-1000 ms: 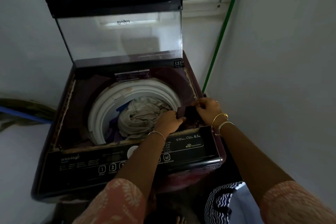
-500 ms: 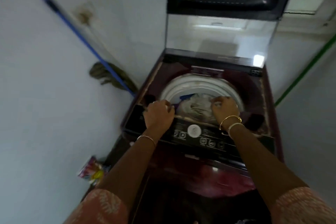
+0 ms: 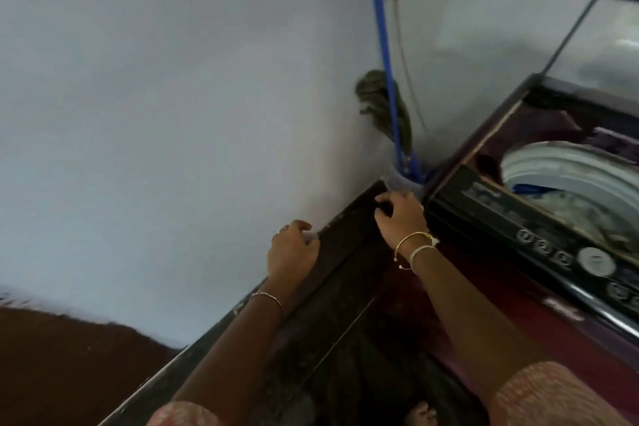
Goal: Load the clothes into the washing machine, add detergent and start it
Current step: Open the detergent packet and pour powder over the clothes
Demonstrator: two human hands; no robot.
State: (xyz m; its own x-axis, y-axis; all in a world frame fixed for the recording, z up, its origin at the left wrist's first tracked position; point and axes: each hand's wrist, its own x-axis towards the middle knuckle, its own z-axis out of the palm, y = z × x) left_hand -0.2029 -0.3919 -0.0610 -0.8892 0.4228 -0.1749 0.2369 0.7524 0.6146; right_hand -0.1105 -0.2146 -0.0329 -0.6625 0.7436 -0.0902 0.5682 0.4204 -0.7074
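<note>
Washing machine (image 3: 501, 218) drum (image 3: 567, 162) holds crumpled clothes (image 3: 587, 214); lid (image 3: 608, 45) stands open.

The person wears pink patterned sleeves (image 3: 553, 394), gold bangles (image 3: 413, 239).

Over at the right edge stands the maroon top-loading washing machine (image 3: 501, 308), its clear glass lid (image 3: 608, 45) swung up and standing open above the tub. Its glossy black control panel (image 3: 501, 214), with a round white dial and a row of buttons, runs along the near edge. Inside the white ribbed drum (image 3: 570, 166) sits a crumpled heap of pale clothes (image 3: 584, 209), with a blue garment (image 3: 529, 189) poking out on the left.
</note>
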